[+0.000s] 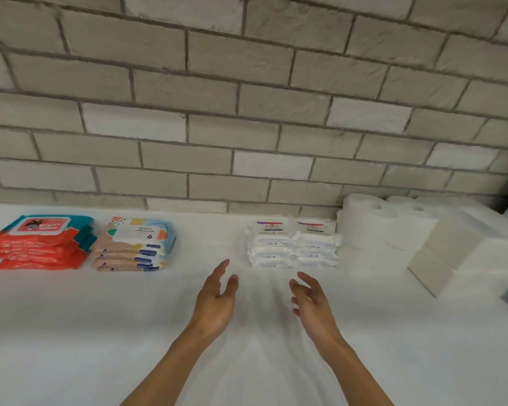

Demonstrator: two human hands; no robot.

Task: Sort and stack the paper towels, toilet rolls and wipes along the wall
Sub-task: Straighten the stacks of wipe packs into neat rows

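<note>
Along the brick wall stand sorted stacks on a white table [100,332]. At far left lies a stack of red and teal wipes packs [38,244]. Beside it is a stack of pastel wipes packs [134,246]. Right of centre, two side-by-side stacks of white Dove wipes packs [292,244] rest against white toilet rolls [373,232], stacked two high. Folded white paper towels [464,247] are piled at far right. My left hand [216,300] and my right hand [313,303] hover over the table in front of the Dove packs, palms facing each other, fingers apart, holding nothing.
The grey-white brick wall [247,112] closes off the back of the table. A gap of bare tabletop lies between the pastel packs and the Dove packs. The table's right edge shows at far right, beyond the paper towels.
</note>
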